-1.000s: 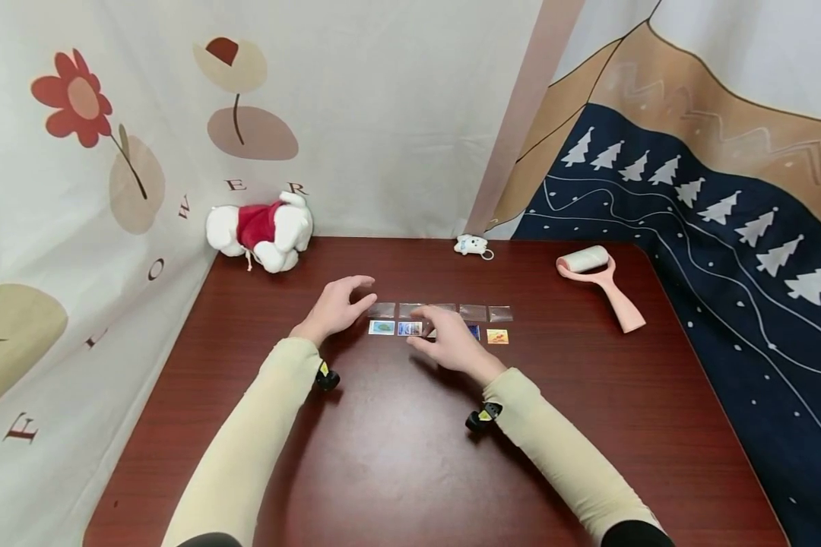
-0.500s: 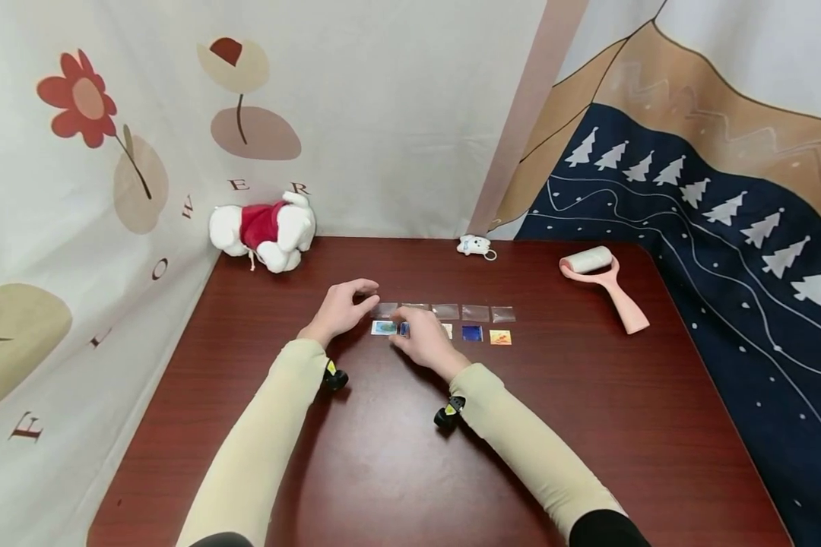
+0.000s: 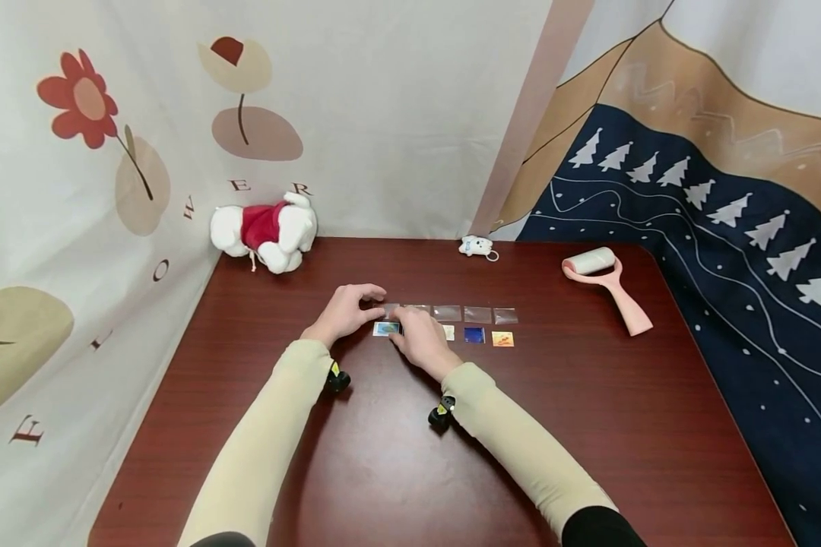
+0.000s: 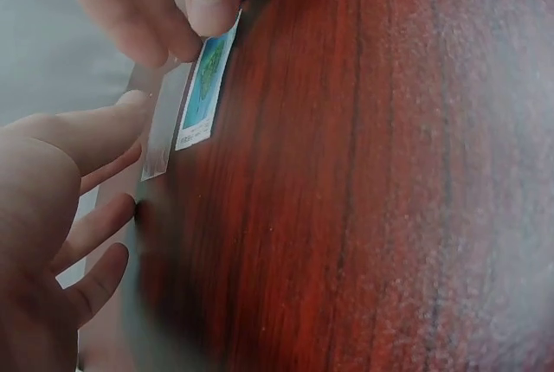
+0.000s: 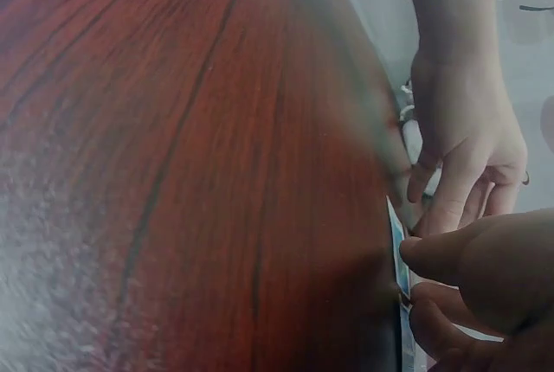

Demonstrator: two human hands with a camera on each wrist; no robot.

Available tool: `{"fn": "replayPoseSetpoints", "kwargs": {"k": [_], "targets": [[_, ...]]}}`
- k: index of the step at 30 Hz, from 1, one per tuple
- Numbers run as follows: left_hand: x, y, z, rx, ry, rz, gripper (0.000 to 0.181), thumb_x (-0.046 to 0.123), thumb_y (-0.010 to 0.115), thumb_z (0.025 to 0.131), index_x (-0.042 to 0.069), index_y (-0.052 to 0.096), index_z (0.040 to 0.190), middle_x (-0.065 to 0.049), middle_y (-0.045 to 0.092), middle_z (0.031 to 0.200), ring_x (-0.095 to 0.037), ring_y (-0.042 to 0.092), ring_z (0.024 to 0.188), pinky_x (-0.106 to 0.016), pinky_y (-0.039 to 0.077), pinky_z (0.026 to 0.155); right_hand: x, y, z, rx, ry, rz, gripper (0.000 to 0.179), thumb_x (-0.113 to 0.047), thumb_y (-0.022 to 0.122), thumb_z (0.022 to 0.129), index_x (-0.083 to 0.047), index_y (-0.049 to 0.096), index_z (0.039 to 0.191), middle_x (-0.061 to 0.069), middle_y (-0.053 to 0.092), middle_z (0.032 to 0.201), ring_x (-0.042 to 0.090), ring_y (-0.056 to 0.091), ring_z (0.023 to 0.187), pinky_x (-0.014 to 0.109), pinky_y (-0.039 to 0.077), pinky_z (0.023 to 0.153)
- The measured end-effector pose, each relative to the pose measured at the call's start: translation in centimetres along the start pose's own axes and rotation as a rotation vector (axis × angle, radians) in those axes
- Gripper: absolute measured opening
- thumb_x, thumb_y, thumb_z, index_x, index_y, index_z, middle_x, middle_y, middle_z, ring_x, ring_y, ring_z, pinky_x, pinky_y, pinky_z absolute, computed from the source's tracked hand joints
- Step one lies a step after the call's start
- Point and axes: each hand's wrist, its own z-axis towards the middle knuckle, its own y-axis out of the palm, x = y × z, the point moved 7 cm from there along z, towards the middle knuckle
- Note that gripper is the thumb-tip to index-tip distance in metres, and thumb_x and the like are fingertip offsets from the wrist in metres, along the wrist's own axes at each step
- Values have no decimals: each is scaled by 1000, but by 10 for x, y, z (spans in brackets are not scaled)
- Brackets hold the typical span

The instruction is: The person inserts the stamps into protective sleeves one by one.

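Observation:
My right hand (image 3: 424, 339) has its thumb and fingertips at the right end of the leftmost stamp (image 3: 385, 329), a small blue-and-green one with a white border. In the left wrist view this stamp (image 4: 208, 86) lies close to the wood beside a clear plastic bag (image 4: 169, 117). My left hand (image 3: 345, 313) is loosely spread, its fingertips by the left end of that bag. Further clear bags (image 3: 447, 313) lie in a row. Nearer me are a pale stamp (image 3: 449, 332), a dark blue stamp (image 3: 474, 335) and an orange-yellow stamp (image 3: 502, 339). The right hand covers the second stamp.
A white plush toy (image 3: 265, 232) in red lies at the back left of the brown table (image 3: 383, 471). A small white figure with a ring (image 3: 477, 246) is at the back edge. At right lies a pink-handled lint roller (image 3: 616, 289).
My right hand has moved left along the row to the leftmost stamp, uncovering the pale and dark blue stamps. The left hand has shifted slightly toward the bags.

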Motion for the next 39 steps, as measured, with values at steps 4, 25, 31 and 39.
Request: {"fn": "replayPoseSetpoints", "kwargs": {"k": [4, 25, 31, 39], "targets": [[2, 1, 3, -15, 9, 34, 41, 21, 84, 92, 7, 73, 129, -9, 75, 121, -27, 69, 116, -45, 53, 102, -2, 1, 0, 19, -16, -35, 27, -25, 82, 94, -18, 74, 119, 4, 73, 116, 26, 73, 101, 43, 61, 75], [4, 1, 8, -32, 11, 76, 35, 9, 83, 91, 7, 75, 124, -10, 73, 113, -29, 67, 106, -46, 54, 95, -5, 2, 0, -95, 36, -20, 13, -23, 85, 90, -21, 76, 99, -3, 68, 92, 20, 70, 83, 39, 56, 65], [3, 2, 8, -10, 24, 77, 26, 11, 86, 89, 7, 79, 114, -9, 71, 105, -27, 67, 99, -42, 56, 91, -6, -1, -3, -93, 19, -6, 7, -22, 83, 91, -21, 77, 93, -5, 68, 87, 17, 68, 81, 37, 55, 64], [0, 3, 9, 14, 33, 90, 14, 9, 82, 92, 8, 81, 105, -7, 70, 99, -24, 68, 90, -41, 56, 84, -3, -19, -10, -55, -11, 99, 5, -23, 85, 89, -22, 80, 89, -11, 71, 79, 9, 65, 74, 31, 50, 63]]}}
